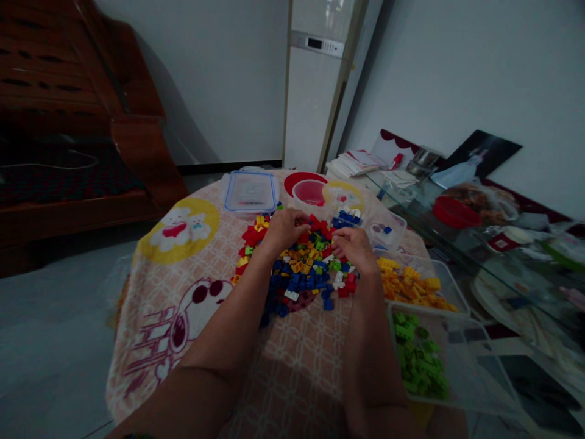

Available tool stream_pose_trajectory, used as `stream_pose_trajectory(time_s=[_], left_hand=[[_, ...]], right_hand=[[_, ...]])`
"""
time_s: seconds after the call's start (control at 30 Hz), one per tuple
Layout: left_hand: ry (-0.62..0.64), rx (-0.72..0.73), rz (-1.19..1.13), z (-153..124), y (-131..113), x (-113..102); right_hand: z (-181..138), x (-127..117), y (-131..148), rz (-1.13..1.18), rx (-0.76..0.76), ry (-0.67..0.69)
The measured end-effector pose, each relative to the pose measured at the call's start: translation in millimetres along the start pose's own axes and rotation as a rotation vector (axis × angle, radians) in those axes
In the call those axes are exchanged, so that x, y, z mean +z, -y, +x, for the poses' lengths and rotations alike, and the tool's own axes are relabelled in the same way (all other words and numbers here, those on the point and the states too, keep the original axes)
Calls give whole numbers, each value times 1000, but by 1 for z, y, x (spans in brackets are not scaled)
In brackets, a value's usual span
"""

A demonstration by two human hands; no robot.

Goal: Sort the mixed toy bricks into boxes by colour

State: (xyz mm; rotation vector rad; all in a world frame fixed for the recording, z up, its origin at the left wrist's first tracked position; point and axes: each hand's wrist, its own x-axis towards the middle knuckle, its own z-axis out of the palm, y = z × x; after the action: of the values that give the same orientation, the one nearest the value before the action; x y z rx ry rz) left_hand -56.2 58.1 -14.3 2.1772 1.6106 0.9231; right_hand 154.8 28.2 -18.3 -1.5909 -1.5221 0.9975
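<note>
A heap of small mixed-colour bricks point(304, 268) lies on a patterned cloth point(183, 292) over a round table. My left hand point(284, 229) rests on the heap's far left side, fingers curled down into red and yellow bricks. My right hand point(354, 247) sits on the heap's right side, fingers bent and pinched over the bricks; what they hold is hidden. A clear tub of yellow bricks point(414, 285) stands just right of my right hand. A clear tub of green bricks point(418, 360) stands nearer to me.
At the back stand a blue-rimmed lid point(250, 191), a red lid point(292, 180), a clear bowl point(309, 192) and a small tub with blue bricks point(388, 228). A cluttered glass table point(503, 256) is at the right. A wooden bench point(68, 152) is at the left.
</note>
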Motion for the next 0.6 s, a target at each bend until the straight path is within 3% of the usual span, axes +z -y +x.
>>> stream_pose_trajectory(time_s=[0.13, 0.27, 0.47, 0.6], left_hand=[[128, 20, 137, -2, -3, 5], [152, 1, 200, -3, -2, 13], [90, -1, 46, -1, -1, 13], [-14, -85, -166, 0, 4, 15]], right_hand=[[0, 1, 0, 13, -8, 8], [0, 1, 1, 8, -9, 11], [-1, 0, 1, -2, 0, 15], [0, 1, -2, -6, -14, 14]])
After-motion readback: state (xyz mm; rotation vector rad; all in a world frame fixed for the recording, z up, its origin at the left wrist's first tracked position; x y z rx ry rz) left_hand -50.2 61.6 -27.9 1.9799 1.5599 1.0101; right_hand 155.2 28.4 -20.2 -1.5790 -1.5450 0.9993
